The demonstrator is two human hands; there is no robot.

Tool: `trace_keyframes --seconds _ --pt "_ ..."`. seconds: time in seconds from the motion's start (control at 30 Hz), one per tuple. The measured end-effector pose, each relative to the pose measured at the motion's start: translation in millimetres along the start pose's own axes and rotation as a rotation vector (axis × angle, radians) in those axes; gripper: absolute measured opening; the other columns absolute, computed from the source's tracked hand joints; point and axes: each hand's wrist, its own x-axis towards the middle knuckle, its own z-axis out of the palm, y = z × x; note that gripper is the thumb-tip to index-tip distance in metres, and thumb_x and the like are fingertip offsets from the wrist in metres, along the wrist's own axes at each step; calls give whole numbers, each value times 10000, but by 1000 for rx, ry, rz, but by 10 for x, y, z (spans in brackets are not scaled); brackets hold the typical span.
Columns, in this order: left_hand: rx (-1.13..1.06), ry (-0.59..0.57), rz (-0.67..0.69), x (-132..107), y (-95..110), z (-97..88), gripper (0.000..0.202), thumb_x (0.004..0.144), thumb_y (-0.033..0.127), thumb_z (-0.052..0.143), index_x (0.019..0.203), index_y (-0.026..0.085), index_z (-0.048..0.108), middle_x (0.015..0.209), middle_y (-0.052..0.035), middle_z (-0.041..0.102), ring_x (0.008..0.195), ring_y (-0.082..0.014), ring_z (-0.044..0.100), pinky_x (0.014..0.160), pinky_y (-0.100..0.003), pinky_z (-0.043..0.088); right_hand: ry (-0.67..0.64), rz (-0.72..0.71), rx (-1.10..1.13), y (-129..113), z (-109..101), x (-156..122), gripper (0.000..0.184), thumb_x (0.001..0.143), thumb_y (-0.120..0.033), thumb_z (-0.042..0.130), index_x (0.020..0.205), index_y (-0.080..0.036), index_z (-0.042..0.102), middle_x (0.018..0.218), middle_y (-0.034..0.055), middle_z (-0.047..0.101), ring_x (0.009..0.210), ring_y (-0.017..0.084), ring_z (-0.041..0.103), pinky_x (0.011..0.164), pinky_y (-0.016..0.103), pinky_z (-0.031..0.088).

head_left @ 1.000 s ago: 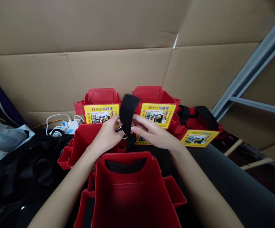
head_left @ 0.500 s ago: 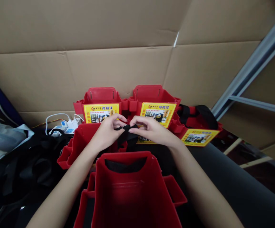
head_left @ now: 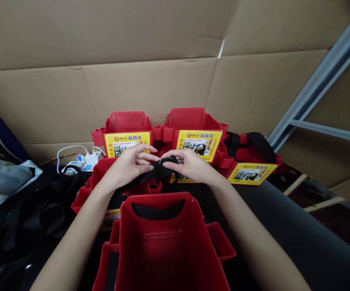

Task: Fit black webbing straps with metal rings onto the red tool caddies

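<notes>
My left hand (head_left: pixel 134 161) pinches a black webbing strap (head_left: pixel 151 174) between thumb and fingers. Facing it, my right hand (head_left: pixel 185 163) grips the same strap where a thin metal edge, perhaps a buckle, shows at the fingertips. Below the hands stands a red plastic tool box (head_left: pixel 165 242), its open top towards me, with small side pockets. A length of black strap (head_left: pixel 159 212) is threaded through the slots in its back wall. Whether the held strap belongs to this box I cannot tell.
Behind are several more red boxes (head_left: pixel 128 121) with yellow labels (head_left: pixel 252 173). Black straps (head_left: pixel 35 216) lie heaped at left, near a white power strip (head_left: pixel 86 162) with cords. Cardboard (head_left: pixel 150 87) walls the back. A metal frame (head_left: pixel 314 81) slants at right.
The left hand has moved slightly left and down, drawing a length of strap out sideways. The metal edge now shows at the right hand's fingertips instead of the left's.
</notes>
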Motion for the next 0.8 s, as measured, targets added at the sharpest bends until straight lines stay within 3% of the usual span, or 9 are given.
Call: trace_keyframes --seconds 0.13,0.2,0.3,0.4,0.6,0.8 --pt "468 263 185 30 -24 33 129 667 171 654 789 150 619 765 -24 627 731 -137 576 690 -267 464 82 -18 17 24 6 21 112 767 -246 536 838 -159 528 737 0 532 616 105 491 581 239 386" --pt "549 266 184 23 2 51 89 705 237 633 736 154 644 694 -18 623 666 -126 562 632 -250 457 127 -67 8 17 17 19 78 768 -220 523 817 -164 499 730 -9 500 623 100 470 576 229 374" --pt "387 120 39 -3 49 62 193 771 303 559 737 136 651 652 -29 643 558 -104 569 503 -205 451 149 -159 -21 4 46 7 67 748 -143 503 802 -167 470 727 -14 474 645 95 443 574 216 347" --pt "212 24 -93 -14 69 74 227 755 328 579 803 119 652 696 -62 673 607 -130 623 477 -192 481 147 -220 -21 -13 79 -7 125 705 -92 501 777 -169 434 698 -26 454 628 86 418 555 207 314" --pt "-31 -19 -232 14 54 122 291 767 383 566 762 97 622 757 -106 686 698 -167 665 504 -193 523 143 -220 -107 -79 100 -42 123 700 -89 467 728 -176 386 634 -44 416 569 72 356 512 204 262" --pt "-165 -59 -312 13 58 109 161 741 275 617 806 143 552 739 -60 679 747 -174 667 479 -156 514 137 -211 -165 -106 125 -50 178 663 -85 488 664 -180 337 604 -54 376 563 68 322 496 205 229"
